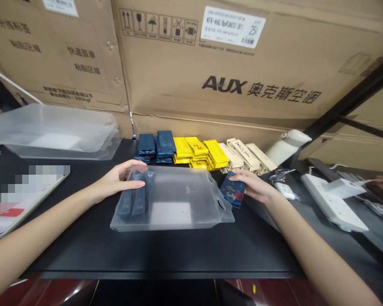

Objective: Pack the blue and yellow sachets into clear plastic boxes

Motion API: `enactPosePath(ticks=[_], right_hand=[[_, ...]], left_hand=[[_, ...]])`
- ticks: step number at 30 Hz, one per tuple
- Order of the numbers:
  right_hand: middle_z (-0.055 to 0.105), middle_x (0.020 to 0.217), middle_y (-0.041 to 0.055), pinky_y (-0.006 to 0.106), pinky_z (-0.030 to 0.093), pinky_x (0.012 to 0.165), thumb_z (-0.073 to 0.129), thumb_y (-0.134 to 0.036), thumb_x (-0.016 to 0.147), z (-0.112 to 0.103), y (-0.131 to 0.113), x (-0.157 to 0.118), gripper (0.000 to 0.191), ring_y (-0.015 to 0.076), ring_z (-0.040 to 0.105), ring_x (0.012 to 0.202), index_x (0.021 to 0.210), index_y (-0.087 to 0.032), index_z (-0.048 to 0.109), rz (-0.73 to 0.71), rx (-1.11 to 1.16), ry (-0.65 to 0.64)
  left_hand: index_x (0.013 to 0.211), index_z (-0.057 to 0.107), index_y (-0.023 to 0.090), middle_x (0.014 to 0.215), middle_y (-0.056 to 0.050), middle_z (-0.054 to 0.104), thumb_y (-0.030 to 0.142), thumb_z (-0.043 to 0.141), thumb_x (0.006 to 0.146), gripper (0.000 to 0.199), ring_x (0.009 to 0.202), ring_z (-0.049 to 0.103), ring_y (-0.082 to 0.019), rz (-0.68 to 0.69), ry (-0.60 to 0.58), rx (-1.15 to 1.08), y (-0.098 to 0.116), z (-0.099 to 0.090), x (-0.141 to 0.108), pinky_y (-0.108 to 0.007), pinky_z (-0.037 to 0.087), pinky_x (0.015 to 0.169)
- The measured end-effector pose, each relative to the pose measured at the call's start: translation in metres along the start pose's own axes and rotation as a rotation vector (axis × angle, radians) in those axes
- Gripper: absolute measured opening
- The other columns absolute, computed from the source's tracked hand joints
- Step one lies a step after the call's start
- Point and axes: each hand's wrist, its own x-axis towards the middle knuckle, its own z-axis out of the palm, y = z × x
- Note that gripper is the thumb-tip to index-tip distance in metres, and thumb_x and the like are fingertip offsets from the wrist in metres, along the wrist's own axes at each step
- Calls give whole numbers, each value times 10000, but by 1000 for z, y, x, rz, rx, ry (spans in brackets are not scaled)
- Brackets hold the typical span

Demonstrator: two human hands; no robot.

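Observation:
A frosted clear plastic case (pixel 188 187) lies on the black table, with several dark blue packets (pixel 139 199) showing through its left part. My left hand (pixel 127 180) grips the case's upper left corner, thumb on top. At the case's right end, beside its opening, my right hand (pixel 247 185) pinches one dark blue packet (pixel 232 191) with gold and red print. Behind the case stand stacks of blue packets (pixel 166 144), yellow packets (pixel 215 153) and cream packets (pixel 245 154) in a row.
More clear cases (pixel 60 131) sit at the back left, above a tablet-like device (pixel 22 199). At the right are a white bottle (pixel 287 146), a bagged plug (pixel 284 189) and a power strip (pixel 335 204). Large cardboard boxes (pixel 178 72) stand behind.

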Motion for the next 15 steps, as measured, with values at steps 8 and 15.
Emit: enactPosePath(ticks=[8,15], right_hand=[[717,791,13,129,521,412,811,-338,710,7,0,-4,278,80,653,526,902,-186,682,1,-18,-162],[706,736,10,144,538,396,841,-360,651,9,2,-3,314,93,656,522,828,-176,658,-40,-153,-8]], left_hand=[[1137,600,247,1206,-69,676,450,786,672,540,1174,598,-297,-2,-20,12,-1,-2,-1,-423,460,1021],[1132,601,250,1178,-63,680,451,786,669,538,1141,613,-297,-11,-10,-11,-1,-1,-1,-432,465,1011]])
